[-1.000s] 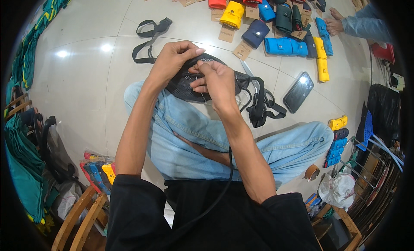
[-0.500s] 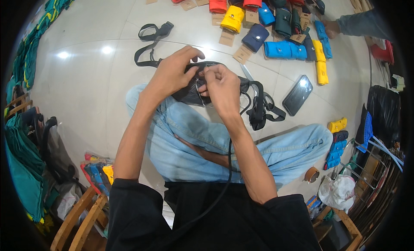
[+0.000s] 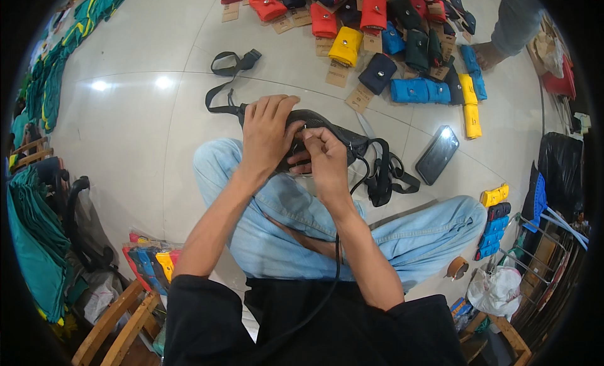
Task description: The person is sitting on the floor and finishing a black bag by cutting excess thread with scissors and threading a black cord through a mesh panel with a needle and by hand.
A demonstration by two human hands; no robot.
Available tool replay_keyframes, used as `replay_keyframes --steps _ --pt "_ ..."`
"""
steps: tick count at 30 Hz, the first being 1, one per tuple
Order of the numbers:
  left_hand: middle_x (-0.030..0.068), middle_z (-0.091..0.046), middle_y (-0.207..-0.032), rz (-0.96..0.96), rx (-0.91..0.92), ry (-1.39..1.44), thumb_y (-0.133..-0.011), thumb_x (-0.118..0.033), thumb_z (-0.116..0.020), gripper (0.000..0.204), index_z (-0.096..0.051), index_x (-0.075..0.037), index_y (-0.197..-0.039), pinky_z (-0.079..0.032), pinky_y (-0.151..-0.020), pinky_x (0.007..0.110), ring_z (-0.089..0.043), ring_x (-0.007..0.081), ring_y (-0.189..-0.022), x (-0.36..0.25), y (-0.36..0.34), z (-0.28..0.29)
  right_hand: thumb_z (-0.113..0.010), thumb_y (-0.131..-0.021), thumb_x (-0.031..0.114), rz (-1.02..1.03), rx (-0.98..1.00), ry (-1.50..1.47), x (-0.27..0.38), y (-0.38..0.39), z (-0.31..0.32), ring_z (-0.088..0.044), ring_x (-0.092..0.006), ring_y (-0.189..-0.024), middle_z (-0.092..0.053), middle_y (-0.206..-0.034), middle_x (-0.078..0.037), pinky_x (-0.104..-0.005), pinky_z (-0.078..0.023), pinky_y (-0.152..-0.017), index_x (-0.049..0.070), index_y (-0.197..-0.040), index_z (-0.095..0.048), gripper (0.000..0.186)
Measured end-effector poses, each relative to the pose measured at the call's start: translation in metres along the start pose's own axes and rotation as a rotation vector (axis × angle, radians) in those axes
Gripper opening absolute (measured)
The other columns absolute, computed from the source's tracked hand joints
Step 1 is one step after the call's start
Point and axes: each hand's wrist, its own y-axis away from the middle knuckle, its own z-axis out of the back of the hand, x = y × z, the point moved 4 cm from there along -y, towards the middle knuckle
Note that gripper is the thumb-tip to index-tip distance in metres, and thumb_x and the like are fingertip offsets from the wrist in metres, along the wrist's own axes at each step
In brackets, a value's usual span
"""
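A black waist bag (image 3: 343,134) with a buckled strap (image 3: 220,92) lies against my crossed legs. My left hand (image 3: 267,130) is wrapped over the bag's upper edge, its fingers on the far side and its thumb toward the opening. Thumb and forefinger of my right hand (image 3: 324,155) are pinched together just beside that thumb. A tiny pale glint shows at the pinch, too small to name. Right of the bag are a bundled black strap (image 3: 380,183) and a pair of scissors (image 3: 363,124), its blade showing and its handles partly behind the strap.
Rolled pouches in red, yellow (image 3: 345,46), navy and blue (image 3: 420,90) cover the far floor. Another person's hand (image 3: 487,54) is beside them. A phone (image 3: 437,155) lies right of the scissors. Stacked pouches (image 3: 494,224) and a tape roll (image 3: 457,267) sit by my right knee.
My left hand has flattened over the bag's edge, and the bag is turned slightly. My right hand keeps its pinch. The whole view has shifted a little; the other person's arm has swung upright.
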Motion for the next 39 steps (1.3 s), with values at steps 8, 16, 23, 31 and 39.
replay_keyframes --steps 8,16,23,31,39 --pt "0.0073 -0.068 -0.084 -0.238 0.326 0.07 -0.077 -0.01 -0.077 0.023 -0.066 -0.008 -0.097 -0.051 -0.068 0.038 -0.068 0.028 -0.077 0.025 -0.019 -0.009 -0.055 -0.103 0.022 -0.018 -0.022 0.058 0.011 -0.012 0.006 -0.07 -0.0162 -0.068 -0.07 -0.104 -0.015 -0.0259 -0.058 -0.056 -0.008 -0.108 -0.061 0.031" --pt "0.0107 -0.067 -0.072 0.189 0.657 0.487 -0.099 -0.012 -0.062 0.015 -0.069 0.0 -0.101 -0.047 -0.062 0.029 -0.054 0.0141 -0.062 0.05 -0.034 -0.001 -0.058 -0.102 0.024 -0.063 0.144 0.115 0.018 -0.019 0.003 -0.069 -0.0157 -0.067 -0.071 -0.1 -0.016 -0.0251 -0.057 -0.054 -0.006 -0.103 -0.063 0.031" --pt "-0.0086 -0.052 -0.067 0.488 0.732 0.618 -0.1 -0.015 -0.062 0.015 -0.062 -0.001 -0.096 -0.03 -0.052 0.024 -0.04 0.0011 -0.06 0.059 -0.03 -0.011 -0.057 -0.101 0.02 -0.152 0.069 -0.027 0.014 -0.026 -0.007 -0.069 -0.017 -0.066 -0.072 -0.097 -0.017 -0.0258 -0.057 -0.054 -0.005 -0.103 -0.063 0.025" --pt "-0.0089 -0.05 -0.067 0.511 0.72 0.676 -0.1 -0.017 -0.062 0.013 -0.061 -0.004 -0.097 -0.028 -0.053 0.022 -0.038 0.0003 -0.06 0.063 -0.028 -0.013 -0.056 -0.101 0.016 -0.143 -0.002 -0.119 0.011 -0.028 -0.014 -0.069 -0.0177 -0.063 -0.072 -0.094 -0.016 -0.0267 -0.057 -0.053 -0.007 -0.105 -0.062 0.024" --pt "-0.0043 -0.062 -0.075 0.523 0.758 0.642 -0.1 -0.018 -0.063 0.014 -0.062 -0.004 -0.098 -0.036 -0.061 0.021 -0.048 0.0008 -0.067 0.059 -0.03 -0.009 -0.058 -0.1 0.017 -0.117 -0.015 -0.108 0.008 -0.032 -0.015 -0.069 -0.0178 -0.061 -0.072 -0.093 -0.017 -0.0262 -0.057 -0.051 -0.007 -0.104 -0.062 0.025"
